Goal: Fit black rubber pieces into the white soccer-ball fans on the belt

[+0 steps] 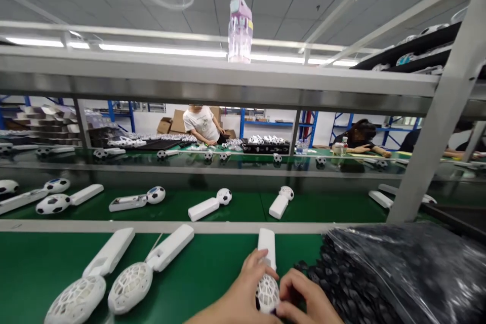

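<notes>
Both hands work on one white handheld fan at the near edge of the green bench.

The lower frame edge cuts off both wrists, and the fingers hide part of the fan's [267,268] round lattice head, so what lies under it cannot be made out. The left hand [248,288] curls around the head and lower handle from the left; the right hand [304,297] is closed with its fingertips pinching the head's right side. The handle points away from the person. Two more fans [146,269] lie to the left on the bench [212,268]. A clear bag of small black parts [398,273] sits just right of the hands. Five ball-headed fans [209,205] show fully on the belt beyond; others are cut off.
</notes>
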Available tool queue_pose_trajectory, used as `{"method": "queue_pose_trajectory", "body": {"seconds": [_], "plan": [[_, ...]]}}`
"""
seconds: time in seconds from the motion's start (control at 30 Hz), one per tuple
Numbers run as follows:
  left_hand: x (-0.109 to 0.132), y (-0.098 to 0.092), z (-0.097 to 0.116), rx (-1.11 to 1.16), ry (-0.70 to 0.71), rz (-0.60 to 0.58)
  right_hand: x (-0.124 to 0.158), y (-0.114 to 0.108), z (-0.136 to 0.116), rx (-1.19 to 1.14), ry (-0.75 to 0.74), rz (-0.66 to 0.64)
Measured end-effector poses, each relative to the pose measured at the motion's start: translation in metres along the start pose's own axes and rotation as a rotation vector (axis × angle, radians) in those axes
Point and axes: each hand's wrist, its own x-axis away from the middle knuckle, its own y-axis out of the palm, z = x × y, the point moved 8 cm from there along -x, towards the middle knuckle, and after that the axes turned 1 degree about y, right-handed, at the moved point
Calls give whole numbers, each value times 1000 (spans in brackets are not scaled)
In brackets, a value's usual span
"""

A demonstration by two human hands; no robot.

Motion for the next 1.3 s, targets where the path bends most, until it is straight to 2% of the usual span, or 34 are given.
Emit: {"method": "queue_pose_trajectory", "body": {"seconds": [0.07, 0.17, 0.4, 0.83, 1.03, 1.2, 1.3], "plan": [[5, -1, 9, -28, -4, 8, 3, -5, -6, -17, 36, 16], [7, -2, 17, -62, 57, 17, 6, -7, -13, -14, 10, 8], [4, 0, 10, -75, 61, 30, 6, -4, -11, -28, -24, -73], [4, 1, 18, -81, 96, 129, 2, -1, -5, -9, 9, -72], [6, 0, 14, -102, 84, 189, -1, 0, 2, -11, 17, -48], [5, 1, 13, -97, 106, 156, -3, 3, 1, 3, 21, -80], [4, 2, 17, -105, 142, 110, -4, -1, -2, 110, -18, -75]]}}
